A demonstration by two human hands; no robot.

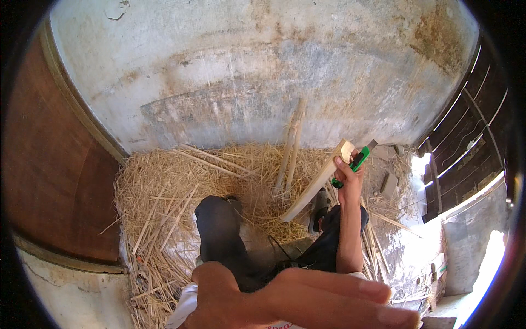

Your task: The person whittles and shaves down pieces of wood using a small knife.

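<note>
A pale bamboo-like strip (pixel 312 192) slants up from above the straw (pixel 263 159) to the right hand (pixel 350 171), which is closed round its upper end together with a green knife (pixel 359 164); the blade points up and away from the strip, probably so that one grip can carry both safely; the left hand (pixel 296 299), close to the camera, has its fingers stretched out and appears to hold nothing; beyond the knees, two poles (pixel 290 156) stand near the wall (pixel 246 82), seemingly leaning on it for support; loose slats (pixel 156 222) lie at left.
</note>
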